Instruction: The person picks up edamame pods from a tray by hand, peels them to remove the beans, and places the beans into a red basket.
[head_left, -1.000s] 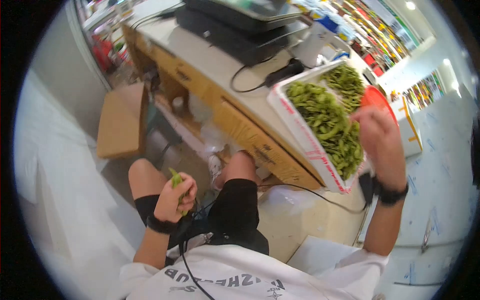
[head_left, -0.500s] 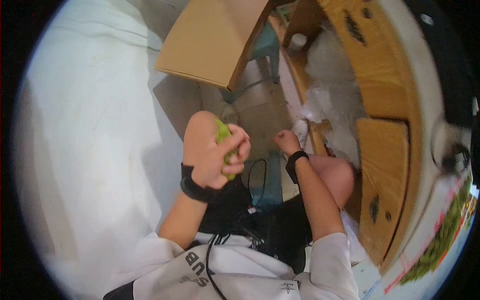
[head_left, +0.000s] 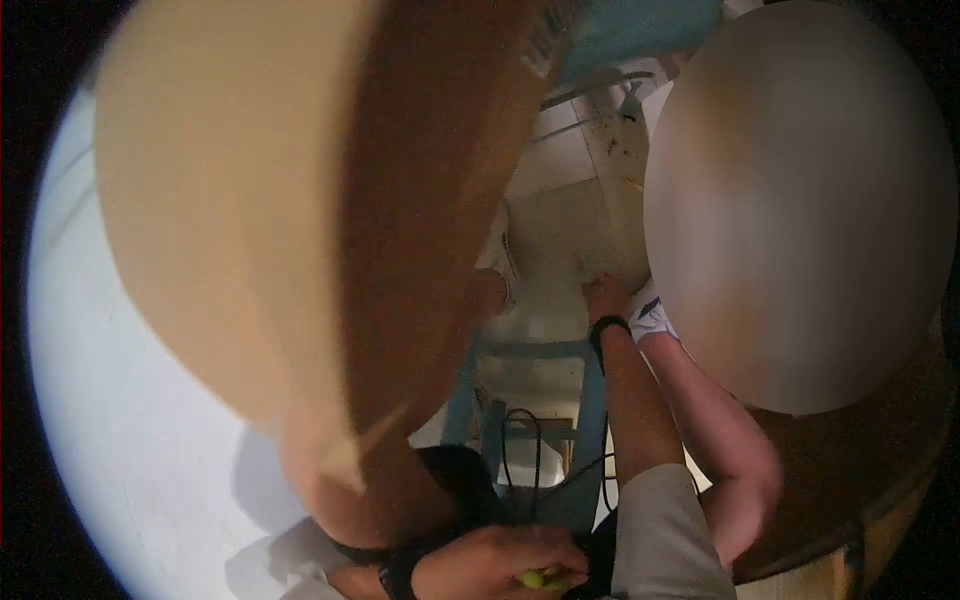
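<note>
At the bottom of the view, my left hand (head_left: 495, 562) is closed around a soft-looking light-green thing (head_left: 540, 579). Only a little of it shows between the fingers, and its kind I cannot make out. My right hand (head_left: 607, 296) is stretched down low, close to the floor and beside a white shoe (head_left: 653, 318). Its fingers point away from me and are too dim to read, so whether they hold anything is hidden. Both wrists wear dark bands.
A large cardboard box (head_left: 220, 200) looms close on the left, over my bare knee. A blue-green stool frame (head_left: 530, 349) and a dark cable (head_left: 538, 450) are between my legs. Tiled floor (head_left: 560, 215) lies beyond. A blurred oval patch covers the right side.
My view has tilted down and forward, and the cardboard box now looks much nearer. My left hand, still around the green thing, is lower in view. The right hand reaches towards the floor.
</note>
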